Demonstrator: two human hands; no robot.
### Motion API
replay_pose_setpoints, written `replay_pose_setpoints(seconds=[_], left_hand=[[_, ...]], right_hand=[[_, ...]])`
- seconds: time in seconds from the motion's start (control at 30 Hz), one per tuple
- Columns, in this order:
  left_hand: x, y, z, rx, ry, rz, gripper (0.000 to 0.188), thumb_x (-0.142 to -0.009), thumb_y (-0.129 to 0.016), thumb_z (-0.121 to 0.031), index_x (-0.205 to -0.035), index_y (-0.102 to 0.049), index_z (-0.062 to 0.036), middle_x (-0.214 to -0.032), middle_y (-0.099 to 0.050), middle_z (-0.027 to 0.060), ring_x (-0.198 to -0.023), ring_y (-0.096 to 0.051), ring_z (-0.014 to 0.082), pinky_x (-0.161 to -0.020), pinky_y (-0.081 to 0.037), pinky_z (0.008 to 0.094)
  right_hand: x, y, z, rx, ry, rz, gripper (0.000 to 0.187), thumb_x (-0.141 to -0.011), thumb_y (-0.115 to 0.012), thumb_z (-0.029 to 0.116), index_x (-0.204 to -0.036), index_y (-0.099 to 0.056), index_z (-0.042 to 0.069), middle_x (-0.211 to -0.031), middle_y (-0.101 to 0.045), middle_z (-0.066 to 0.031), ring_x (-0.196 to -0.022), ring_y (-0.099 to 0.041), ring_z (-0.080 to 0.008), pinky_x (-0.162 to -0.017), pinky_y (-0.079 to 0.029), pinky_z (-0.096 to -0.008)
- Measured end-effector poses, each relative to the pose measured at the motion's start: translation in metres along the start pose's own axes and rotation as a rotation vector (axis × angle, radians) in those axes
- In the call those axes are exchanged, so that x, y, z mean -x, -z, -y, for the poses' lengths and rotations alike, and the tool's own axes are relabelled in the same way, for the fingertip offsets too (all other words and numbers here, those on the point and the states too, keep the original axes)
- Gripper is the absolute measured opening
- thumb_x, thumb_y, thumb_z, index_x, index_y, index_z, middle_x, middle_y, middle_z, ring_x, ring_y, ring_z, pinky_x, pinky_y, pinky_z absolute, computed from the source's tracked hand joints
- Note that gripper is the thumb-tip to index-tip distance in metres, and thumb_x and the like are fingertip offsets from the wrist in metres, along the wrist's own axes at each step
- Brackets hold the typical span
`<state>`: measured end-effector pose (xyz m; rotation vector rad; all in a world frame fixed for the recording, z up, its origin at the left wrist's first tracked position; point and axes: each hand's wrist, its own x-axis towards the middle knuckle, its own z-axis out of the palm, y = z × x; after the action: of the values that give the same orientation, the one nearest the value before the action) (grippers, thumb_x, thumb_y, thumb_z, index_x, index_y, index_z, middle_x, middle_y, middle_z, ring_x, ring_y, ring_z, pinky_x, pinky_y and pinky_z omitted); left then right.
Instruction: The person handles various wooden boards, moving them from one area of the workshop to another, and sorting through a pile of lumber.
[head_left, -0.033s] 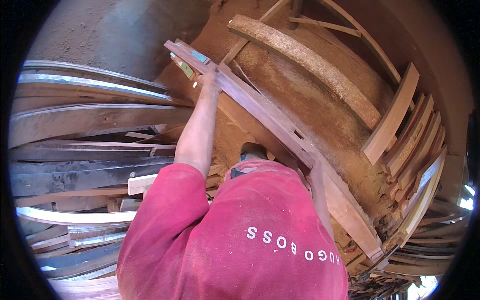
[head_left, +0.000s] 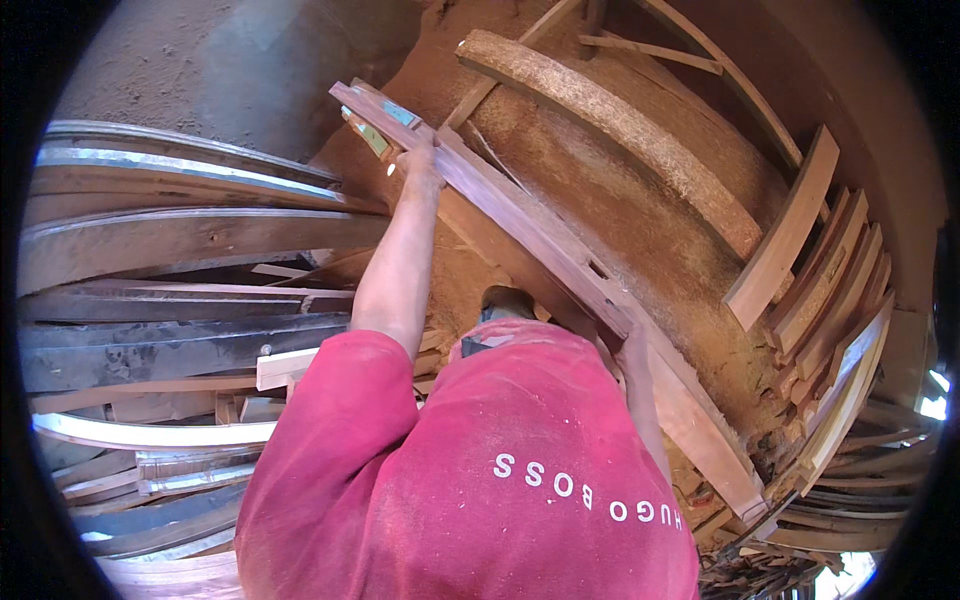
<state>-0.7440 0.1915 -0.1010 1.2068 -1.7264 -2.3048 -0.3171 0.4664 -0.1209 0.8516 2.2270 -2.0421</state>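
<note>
Both grips closed on long plank (head_left: 560, 255): left hand (head_left: 420, 165) w/ right hand (head_left: 632, 350) (partly hidden).

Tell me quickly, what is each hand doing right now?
Left hand: closed on the upper end of the long plank.
Right hand: on the same plank lower down, apparently gripping it; fingers hidden.

Head camera looks down, close.

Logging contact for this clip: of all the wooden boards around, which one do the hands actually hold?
The long reddish-brown board running diagonally across the middle. The left hand grips its upper end, the right hand lower down; the other boards lie stacked, untouched.
</note>
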Motion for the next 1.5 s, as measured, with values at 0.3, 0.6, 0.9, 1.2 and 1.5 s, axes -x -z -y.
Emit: replay_pose_setpoints(seconds=[0.3,0.6,0.9,1.2,1.5], left_hand=[[-0.001,0.003,-0.001,0.078,0.009,0.035,0.039,-0.075,-0.077,-0.005,-0.107,-0.058,0.0054,-0.093,-0.065,0.0155,-0.080,-0.067,0.0289,-0.072,-0.058,0.0502],[-0.017,-0.002,0.004,0.037,0.025,0.031,0.033,-0.078,-0.076,-0.006,-0.103,-0.058,0.0043,-0.088,-0.064,0.0121,-0.075,-0.066,0.0263,-0.067,-0.058,0.0492],[-0.006,0.004,-0.002,0.081,0.050,0.072,0.055,-0.074,-0.068,0.000,-0.125,-0.046,0.0039,-0.111,-0.058,0.0199,-0.098,-0.065,0.0382,-0.082,-0.055,0.0640],[0.005,0.006,-0.006,0.014,-0.007,0.090,0.035,-0.072,-0.069,-0.001,-0.105,-0.060,0.0072,-0.095,-0.063,0.0132,-0.082,-0.066,0.0272,-0.069,-0.057,0.0461],[-0.024,-0.001,0.017,-0.185,-0.106,0.011,0.045,-0.071,-0.073,-0.010,-0.110,-0.060,0.0094,-0.100,-0.065,0.0162,-0.089,-0.066,0.0278,-0.078,-0.056,0.0444]], right_hand=[[0.002,-0.002,0.018,0.278,0.180,-0.011,0.036,-0.068,-0.077,-0.006,-0.103,-0.074,0.003,-0.099,-0.070,-0.0132,-0.094,-0.067,-0.0236,-0.080,-0.052,-0.0340],[-0.010,-0.008,-0.002,-0.387,-0.172,-0.119,0.021,-0.074,-0.079,0.000,-0.093,-0.070,0.001,-0.085,-0.067,-0.0100,-0.081,-0.065,-0.0188,-0.072,-0.051,-0.0348],[-0.010,0.006,0.019,0.494,0.297,0.055,0.035,-0.064,-0.082,0.012,-0.096,-0.073,0.004,-0.094,-0.070,-0.0154,-0.091,-0.068,-0.0341,-0.081,-0.052,-0.0398],[-0.007,0.002,-0.015,0.023,0.024,-0.020,0.031,-0.066,-0.079,0.009,-0.096,-0.074,0.005,-0.092,-0.071,-0.0142,-0.089,-0.068,-0.0312,-0.079,-0.052,-0.0380],[-0.008,0.003,-0.024,-0.125,-0.050,-0.116,0.027,-0.068,-0.074,0.009,-0.094,-0.075,0.004,-0.093,-0.072,-0.0127,-0.092,-0.067,-0.0284,-0.084,-0.049,-0.0371]])
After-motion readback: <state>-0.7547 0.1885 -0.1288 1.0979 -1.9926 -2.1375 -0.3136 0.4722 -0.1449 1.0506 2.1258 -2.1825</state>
